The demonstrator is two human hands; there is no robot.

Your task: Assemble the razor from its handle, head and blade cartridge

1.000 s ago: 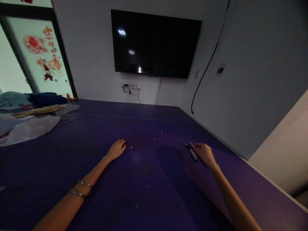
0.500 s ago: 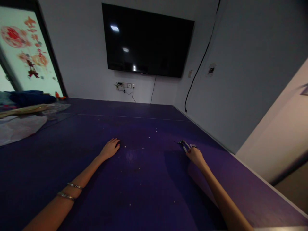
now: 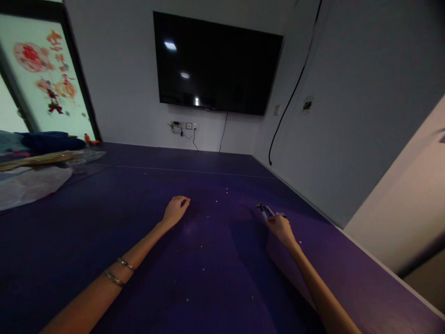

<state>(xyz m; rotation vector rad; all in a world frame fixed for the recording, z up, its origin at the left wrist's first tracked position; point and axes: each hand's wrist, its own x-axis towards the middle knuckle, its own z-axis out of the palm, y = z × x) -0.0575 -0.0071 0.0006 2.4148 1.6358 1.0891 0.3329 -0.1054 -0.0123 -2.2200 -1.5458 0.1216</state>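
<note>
My left hand (image 3: pixel 174 211) is over the purple tabletop (image 3: pixel 139 278), its thumb and forefinger brought together in a pinch. Whatever may be between those fingertips is too small to make out. Two bracelets circle the left forearm. To the right, my right hand (image 3: pixel 281 228) grips a slim razor (image 3: pixel 263 212), its dark head pointing away from me. Beside the razor a second pale stick (image 3: pixel 270 210) shows, and a small, unclear item lies just past the knuckles. Tiny white specks (image 3: pixel 216 201) dot the surface between the hands.
Plastic bags (image 3: pixel 34 183) and dark blue cloth (image 3: pixel 52 141) are piled at the left, with a small orange object (image 3: pixel 87 138) behind. A television (image 3: pixel 219 65) hangs on the far wall above sockets (image 3: pixel 186 125). A black cable (image 3: pixel 290 95) dangles by the right wall.
My left hand has moved right and its spread fingers have closed into a pinch near where a white speck lay. The razor in my right hand has turned, its head more clearly apart from the stick.
</note>
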